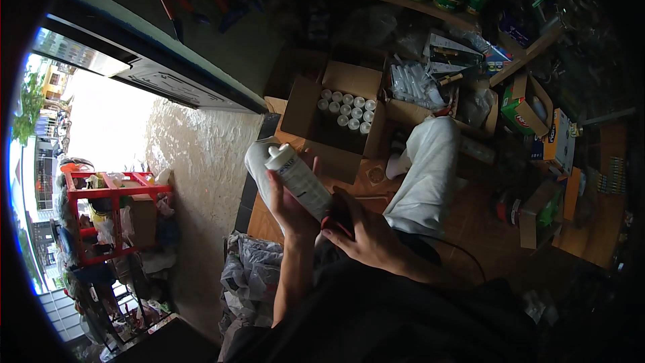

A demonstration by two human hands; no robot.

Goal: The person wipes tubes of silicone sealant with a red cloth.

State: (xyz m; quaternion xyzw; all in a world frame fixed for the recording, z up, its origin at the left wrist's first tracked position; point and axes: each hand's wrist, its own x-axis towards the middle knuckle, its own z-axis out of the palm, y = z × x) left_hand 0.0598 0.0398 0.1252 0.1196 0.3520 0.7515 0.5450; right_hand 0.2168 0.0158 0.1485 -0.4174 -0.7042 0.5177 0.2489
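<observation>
Orange-brown tiled floor (470, 228) across the centre and right of the frame. On it, upper centre, an open carton (299, 111), flaps spread, part filled with upright white-topped tubes (356, 113). Nearer, mid-frame, left hand (293, 213) wrapped round a white cartridge (302, 185), thumb on one side, fingers round the other; cartridge lies tilted, its capped end up and to the left, clear of the carton. Right hand (373, 235) closed on a small dark-and-red object (338, 224) at the cartridge's lower end. What that object is: too dark to tell; whether it presses on the cartridge or just sits beside it, also unclear. Smallest, the pale tip (273, 151) at the upper end, pointing away from the body. Handling, my judgement: grip the barrel firmly but without squeezing, as the wall may give; brace the left forearm for steadiness; line the dark-and-red piece up with the cartridge's lower end; use light, even pressure from the right, fingertips away from the contact, and let no push knock the tip.
</observation>
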